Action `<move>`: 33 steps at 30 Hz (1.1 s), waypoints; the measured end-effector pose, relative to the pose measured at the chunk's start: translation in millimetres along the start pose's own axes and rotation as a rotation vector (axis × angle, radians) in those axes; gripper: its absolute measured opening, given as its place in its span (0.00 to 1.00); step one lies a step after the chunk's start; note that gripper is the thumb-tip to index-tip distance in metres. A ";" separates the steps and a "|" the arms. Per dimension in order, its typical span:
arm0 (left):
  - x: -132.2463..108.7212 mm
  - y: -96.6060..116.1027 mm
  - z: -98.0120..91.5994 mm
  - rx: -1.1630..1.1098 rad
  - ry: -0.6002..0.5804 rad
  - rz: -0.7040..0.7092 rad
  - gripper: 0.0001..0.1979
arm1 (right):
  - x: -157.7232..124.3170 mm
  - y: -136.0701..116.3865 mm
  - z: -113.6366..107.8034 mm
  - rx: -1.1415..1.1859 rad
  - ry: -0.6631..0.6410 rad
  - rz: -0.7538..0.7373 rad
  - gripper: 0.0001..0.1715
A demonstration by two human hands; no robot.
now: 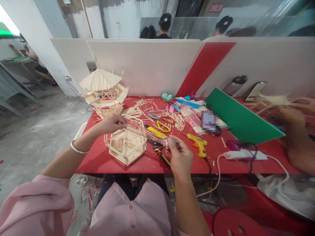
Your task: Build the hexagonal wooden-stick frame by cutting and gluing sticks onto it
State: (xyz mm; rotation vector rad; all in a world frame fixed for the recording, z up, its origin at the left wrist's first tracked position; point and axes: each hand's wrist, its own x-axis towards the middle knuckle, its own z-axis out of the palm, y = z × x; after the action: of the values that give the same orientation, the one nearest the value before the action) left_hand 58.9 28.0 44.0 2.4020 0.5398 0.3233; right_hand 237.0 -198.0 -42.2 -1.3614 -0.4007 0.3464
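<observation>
A hexagonal tray built of wooden sticks (126,144) sits on the red table (103,160) in front of me. A clear plastic ruler (147,132) lies across its top. My left hand (112,123) is closed on the ruler's far left end, at the tray's rim. My right hand (179,155) pinches the ruler's near right end, just right of the tray. A silver bangle is on my left wrist.
A stick pagoda model (104,90) stands at the table's back left. Loose sticks (137,109), yellow-handled scissors (161,124), pliers (159,152), a yellow glue gun (198,142) and a green board (240,118) lie about. Another person's blurred hands (295,131) work at the right.
</observation>
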 end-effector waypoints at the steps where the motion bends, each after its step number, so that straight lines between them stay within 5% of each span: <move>1: -0.9 4.2 -1.3 -0.027 0.042 0.005 0.10 | 1.6 -3.6 -0.5 0.011 -0.003 -0.017 0.23; 8: -20.9 41.1 -28.1 -0.318 0.610 -0.052 0.12 | 46.0 -35.0 -21.9 0.224 0.166 -0.178 0.20; 14: -38.7 1.5 -35.3 -0.562 1.065 -0.063 0.05 | 111.3 9.3 -25.2 0.052 0.062 0.099 0.23; 18: -54.0 -47.0 -9.4 -0.596 1.085 -0.374 0.06 | 148.8 47.5 -4.5 -0.055 0.011 0.264 0.18; 24: -55.9 -91.0 46.2 -0.594 1.082 -0.493 0.08 | 171.0 71.5 16.3 -0.241 -0.084 0.370 0.22; 33: -46.8 -106.4 88.2 -0.693 0.915 -0.464 0.19 | 146.9 38.7 6.3 -0.550 -0.144 0.054 0.37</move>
State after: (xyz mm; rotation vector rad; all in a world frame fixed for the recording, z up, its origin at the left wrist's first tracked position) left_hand 17.4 34.0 -95.8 1.3130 1.1260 1.1842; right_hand 363.5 -117.6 -68.1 -1.8926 -0.6088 0.3968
